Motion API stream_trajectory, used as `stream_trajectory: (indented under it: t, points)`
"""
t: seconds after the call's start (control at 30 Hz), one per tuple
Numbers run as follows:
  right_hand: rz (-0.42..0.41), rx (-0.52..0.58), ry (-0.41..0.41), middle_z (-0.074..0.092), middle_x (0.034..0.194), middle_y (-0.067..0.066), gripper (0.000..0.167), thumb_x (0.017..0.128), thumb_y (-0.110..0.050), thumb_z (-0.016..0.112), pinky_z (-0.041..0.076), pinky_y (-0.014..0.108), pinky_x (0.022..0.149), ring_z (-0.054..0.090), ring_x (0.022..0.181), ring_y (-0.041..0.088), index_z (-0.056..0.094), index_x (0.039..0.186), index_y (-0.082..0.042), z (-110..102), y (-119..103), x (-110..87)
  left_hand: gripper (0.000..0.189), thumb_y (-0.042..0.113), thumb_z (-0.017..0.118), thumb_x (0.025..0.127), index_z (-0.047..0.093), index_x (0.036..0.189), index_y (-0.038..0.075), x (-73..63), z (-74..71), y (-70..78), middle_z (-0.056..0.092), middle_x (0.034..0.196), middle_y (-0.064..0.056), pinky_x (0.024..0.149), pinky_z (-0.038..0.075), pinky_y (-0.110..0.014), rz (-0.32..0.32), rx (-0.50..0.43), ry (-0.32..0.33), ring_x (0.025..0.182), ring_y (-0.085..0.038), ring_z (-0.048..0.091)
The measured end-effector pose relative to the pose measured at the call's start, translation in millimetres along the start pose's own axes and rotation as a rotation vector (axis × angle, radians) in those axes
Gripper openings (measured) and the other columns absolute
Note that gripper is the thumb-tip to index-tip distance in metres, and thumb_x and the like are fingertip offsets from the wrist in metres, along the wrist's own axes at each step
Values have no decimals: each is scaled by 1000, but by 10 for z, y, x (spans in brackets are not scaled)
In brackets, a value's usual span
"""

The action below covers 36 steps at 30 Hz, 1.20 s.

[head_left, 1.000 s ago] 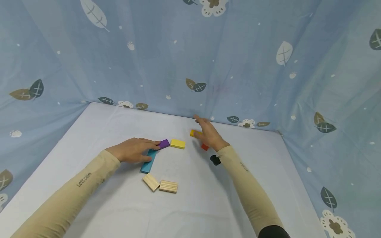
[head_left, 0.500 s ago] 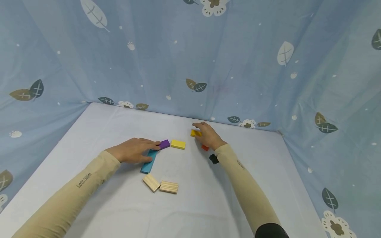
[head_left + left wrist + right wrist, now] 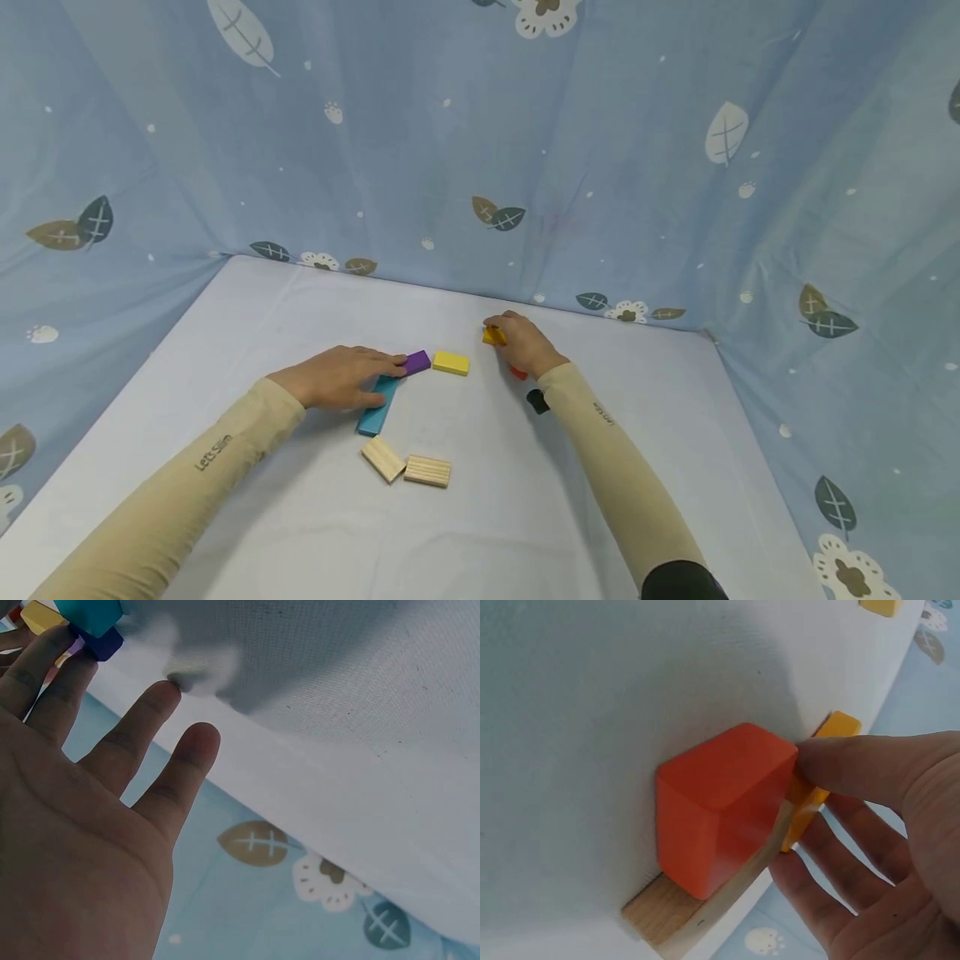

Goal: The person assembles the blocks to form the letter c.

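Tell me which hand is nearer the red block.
Right: the right hand is close beside the red block, pinching the orange block; the left hand is farther away, at the purple block.

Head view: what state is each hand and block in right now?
Left hand: fingers extended
Right hand: pinching amber block
Amber block: held
Purple block: flat, partly covered by left hand
Teal block: flat, partly covered
Yellow block: lying flat, uncovered
Red block: mostly hidden by right hand
Both wooden blocks: lying flat, uncovered

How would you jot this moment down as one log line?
left hand: touching purple block and blue block | right hand: pinching orange block | yellow block: on the table between hands
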State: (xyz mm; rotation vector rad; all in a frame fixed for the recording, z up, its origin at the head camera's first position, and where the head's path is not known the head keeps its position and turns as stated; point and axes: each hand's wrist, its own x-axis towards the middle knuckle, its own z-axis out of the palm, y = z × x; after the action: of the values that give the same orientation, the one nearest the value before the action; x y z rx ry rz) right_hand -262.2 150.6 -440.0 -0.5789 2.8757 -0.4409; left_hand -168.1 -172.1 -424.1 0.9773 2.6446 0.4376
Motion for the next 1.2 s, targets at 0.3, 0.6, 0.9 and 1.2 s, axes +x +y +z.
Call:
stream_trajectory:
  t: [0.3, 0.6, 0.9, 1.2]
  points:
    - [-61, 6, 58, 61, 128, 8, 51, 91, -4, 75, 46, 38, 109, 59, 117, 24, 61, 139, -11, -84, -52, -40, 54, 31, 68, 98, 55, 147, 12, -9, -6, 2, 45, 157, -9, 113, 33, -61, 4, 1, 0, 141, -38, 42]
    - [-120, 31, 135, 60, 128, 10, 49, 92, -7, 75, 50, 36, 103, 60, 112, 24, 61, 139, -8, -207, -173, -153, 54, 30, 68, 98, 55, 147, 12, -10, -16, 9, 44, 157, -9, 114, 33, -60, 4, -4, -4, 141, -38, 42]
    - [-212, 74, 228, 61, 124, 8, 49, 92, -10, 76, 55, 30, 95, 61, 104, 19, 60, 138, -6, -207, -245, -357, 54, 29, 68, 98, 55, 147, 12, -14, -24, 22, 44, 157, -9, 114, 34, -60, 2, -5, 10, 141, -38, 42]
    - [-230, 111, 195, 62, 119, 7, 47, 92, -14, 76, 58, 26, 86, 64, 98, 18, 62, 136, -6, -190, -302, -585, 55, 31, 68, 98, 54, 148, 13, 0, -17, 29, 45, 156, -9, 114, 33, -61, -12, -1, -5, 141, -38, 42]
